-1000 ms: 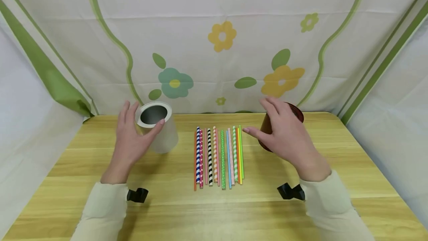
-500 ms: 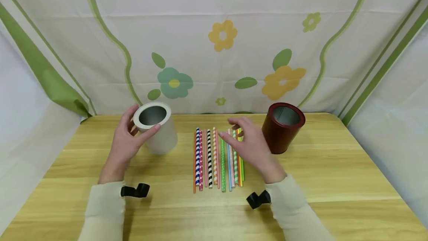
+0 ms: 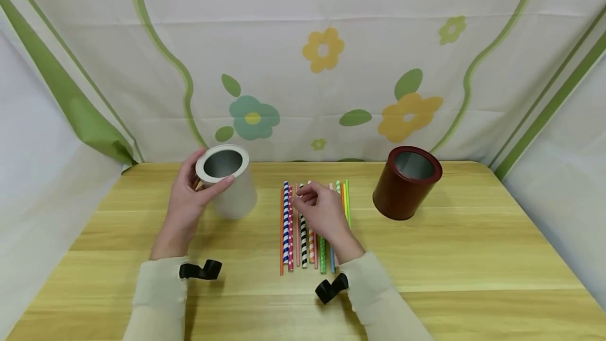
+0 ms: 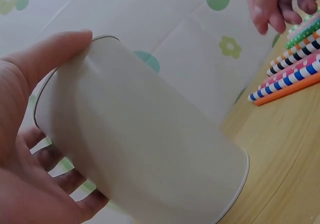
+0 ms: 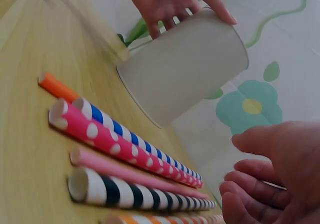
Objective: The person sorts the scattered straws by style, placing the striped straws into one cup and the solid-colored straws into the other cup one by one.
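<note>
Soft, even light covers table (image 3: 255,304); pale sheen lies in front of straws (image 3: 303,243); faint shadows by sleeves (image 3: 158,299), either side of straws. Wrist views look dimmer, greyer, softer-edged.

High head view, close wrist views
Head faces forward-down over the table (image 3: 473,257); wrist views share the white can (image 4: 140,129).

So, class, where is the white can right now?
In the head view, the white can stands on the left half of the table, left of the straws, the left hand at its rim.
</note>
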The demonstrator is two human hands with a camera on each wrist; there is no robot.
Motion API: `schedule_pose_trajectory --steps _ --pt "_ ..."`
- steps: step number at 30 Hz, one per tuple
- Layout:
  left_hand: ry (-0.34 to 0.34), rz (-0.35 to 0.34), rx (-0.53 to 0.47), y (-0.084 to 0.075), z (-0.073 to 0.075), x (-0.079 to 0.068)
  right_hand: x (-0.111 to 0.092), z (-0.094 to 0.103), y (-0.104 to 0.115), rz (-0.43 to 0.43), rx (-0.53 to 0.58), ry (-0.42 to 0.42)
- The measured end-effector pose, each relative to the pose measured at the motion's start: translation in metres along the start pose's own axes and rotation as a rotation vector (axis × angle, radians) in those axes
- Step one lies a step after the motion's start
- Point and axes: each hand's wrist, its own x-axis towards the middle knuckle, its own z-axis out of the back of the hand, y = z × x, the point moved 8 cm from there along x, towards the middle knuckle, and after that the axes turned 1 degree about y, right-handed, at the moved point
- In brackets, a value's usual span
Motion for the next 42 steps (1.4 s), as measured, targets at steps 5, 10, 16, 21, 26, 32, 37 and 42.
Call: schedule_pose_trajectory --steps 5,10,16,21,26,32,37,42 --pt "-0.012 0.026 -0.023 0.0 0.0 0.0 0.005 -0.011 -0.003 -0.072 -0.04 0.006" --pt "-0.031 0.05 -0.049 -0.001 0.001 -0.001 0.005 -0.016 -0.006 -0.119 -0.12 -0.02" --pt "-0.045 0.076 -0.056 -0.001 0.003 -0.001 0.005 -0.019 -0.005 -0.124 -0.227 -0.039" --pt "-0.021 0.089 -0.037 -0.005 0.005 0.0 0.007 -0.021 -0.003 -0.109 -0.269 -0.044" --pt "0.005 0.103 -0.026 -0.009 0.005 -0.001 0.007 -0.022 -0.001 -0.103 -0.289 -0.047" --pt "0.015 0.089 -0.009 -0.01 0.005 0.0 0.007 -0.024 -0.001 -0.101 -0.318 -0.044" --pt "0.024 0.082 0.004 -0.01 0.005 -0.001 0.008 -0.025 -0.001 -0.1 -0.338 -0.043" --pt "0.028 0.08 0.009 -0.01 0.004 -0.001 0.008 -0.025 -0.002 -0.087 -0.364 -0.052"
